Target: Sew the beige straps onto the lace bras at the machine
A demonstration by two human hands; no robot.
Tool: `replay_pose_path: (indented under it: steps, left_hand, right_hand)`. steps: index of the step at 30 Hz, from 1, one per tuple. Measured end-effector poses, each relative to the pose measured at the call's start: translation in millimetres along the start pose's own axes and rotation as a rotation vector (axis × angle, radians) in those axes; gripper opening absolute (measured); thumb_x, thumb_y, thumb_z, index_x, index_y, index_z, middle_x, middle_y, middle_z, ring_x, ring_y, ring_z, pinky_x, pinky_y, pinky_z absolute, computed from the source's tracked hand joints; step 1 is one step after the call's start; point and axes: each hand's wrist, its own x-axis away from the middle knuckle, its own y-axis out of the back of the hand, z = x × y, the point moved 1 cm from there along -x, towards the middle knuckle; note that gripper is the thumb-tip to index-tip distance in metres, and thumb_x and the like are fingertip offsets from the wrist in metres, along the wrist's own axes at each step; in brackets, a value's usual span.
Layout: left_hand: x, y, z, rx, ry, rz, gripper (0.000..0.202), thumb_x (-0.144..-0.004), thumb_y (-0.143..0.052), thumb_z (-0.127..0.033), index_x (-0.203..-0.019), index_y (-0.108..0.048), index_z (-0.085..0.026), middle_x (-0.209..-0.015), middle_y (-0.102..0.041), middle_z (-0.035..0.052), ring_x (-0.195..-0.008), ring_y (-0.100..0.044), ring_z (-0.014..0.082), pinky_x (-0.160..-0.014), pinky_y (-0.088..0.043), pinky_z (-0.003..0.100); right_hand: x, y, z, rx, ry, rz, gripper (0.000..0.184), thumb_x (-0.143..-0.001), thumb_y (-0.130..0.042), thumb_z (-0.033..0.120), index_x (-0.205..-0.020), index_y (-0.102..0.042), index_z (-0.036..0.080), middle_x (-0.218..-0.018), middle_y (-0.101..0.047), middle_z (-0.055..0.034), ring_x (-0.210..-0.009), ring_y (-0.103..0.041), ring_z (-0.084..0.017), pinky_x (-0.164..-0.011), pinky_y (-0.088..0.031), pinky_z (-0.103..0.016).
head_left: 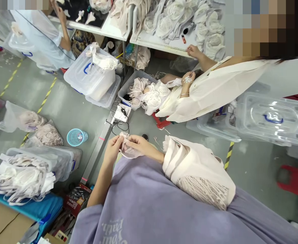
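My left hand (113, 146) pinches one edge of a pale pink piece of fabric (130, 153) at my waist. The fingers of my right hand (138, 143) are closed on the same piece, just to the right. Part of it looks lacy; the rest hangs in a loose curve below my fingers, and its full shape is hidden. Over my right forearm lies a thick stack of beige garments (194, 169), layered, with a patterned lace-like panel toward the lower end.
A co-worker in a cream top sits ahead at a white table (161, 46); another person stands upper left. Around are a tub of bras (132, 105), lidded clear bins (273, 118), a blue basket (77, 137), a power strip (123, 113) on a floor rail and a red stool (295, 179).
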Motion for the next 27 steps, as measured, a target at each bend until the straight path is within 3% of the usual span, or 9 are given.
replay_pose_path:
  steps: [6, 12, 21, 27]
  left_hand:
    - [12.4, 52.3, 4.9, -0.011, -0.008, -0.028, 0.044, -0.088, -0.060, -0.054, -0.063, -0.048, -0.020, -0.052, -0.045, -0.0051, -0.047, -0.040, 0.0091, -0.048, -0.032, 0.022]
    - [12.9, 83.6, -7.3, -0.071, -0.038, -0.025, 0.042, -0.091, -0.057, -0.047, -0.061, -0.048, -0.020, -0.051, -0.046, -0.0047, -0.048, -0.042, 0.0095, -0.049, -0.033, 0.023]
    - [-26.4, 133.3, -26.2, -0.177, -0.010, -0.015, 0.039, -0.092, -0.061, -0.043, -0.063, -0.053, -0.019, -0.053, -0.056, -0.0034, -0.049, -0.047, 0.0096, -0.052, -0.037, 0.022]
    - [-71.5, 157.5, -34.6, -0.234, 0.062, 0.005, 0.042, -0.091, -0.058, -0.050, -0.063, -0.050, -0.020, -0.051, -0.050, -0.0044, -0.049, -0.044, 0.0098, -0.052, -0.037, 0.022]
  right_hand:
    - [-13.9, -51.5, -8.5, -0.086, -0.025, -0.051, 0.027, -0.090, -0.067, 0.044, -0.083, -0.061, 0.018, -0.081, -0.071, -0.0008, -0.081, -0.068, -0.015, -0.080, -0.053, -0.029]
    - [-34.6, -72.8, -13.1, -0.058, -0.058, -0.064, 0.024, -0.089, -0.067, 0.042, -0.085, -0.065, 0.019, -0.084, -0.073, -0.0008, -0.084, -0.069, -0.016, -0.081, -0.053, -0.029]
    - [-101.3, -84.7, -27.1, -0.083, -0.026, -0.115, 0.027, -0.088, -0.067, 0.043, -0.088, -0.071, 0.016, -0.089, -0.074, -0.0040, -0.087, -0.068, -0.018, -0.086, -0.051, -0.031]
    - [-147.2, -80.0, -28.1, -0.124, 0.019, -0.164, 0.031, -0.091, -0.063, 0.045, -0.088, -0.072, 0.016, -0.090, -0.074, -0.0044, -0.088, -0.067, -0.018, -0.087, -0.050, -0.031]
